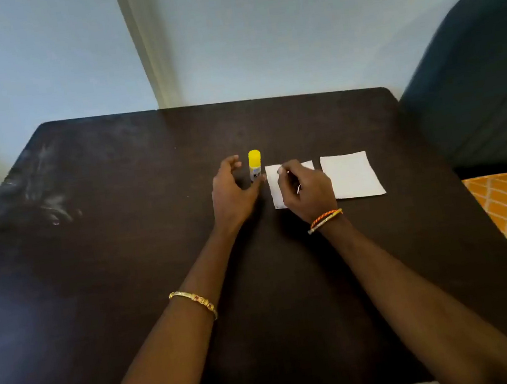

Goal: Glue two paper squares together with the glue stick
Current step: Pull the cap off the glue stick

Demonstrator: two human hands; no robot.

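Upright, glue stick (255, 165) label partly reads "KI"; left hand (234, 191) spread wide; right hand (305, 190) curled, grip unclear.

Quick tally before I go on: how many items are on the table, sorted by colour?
White: 2, the white paper square under the right hand and the white paper square lying to its right.
Yellow: 1, the upright yellow-capped glue stick, cap on.
Total: 3 items on the dark wooden table.
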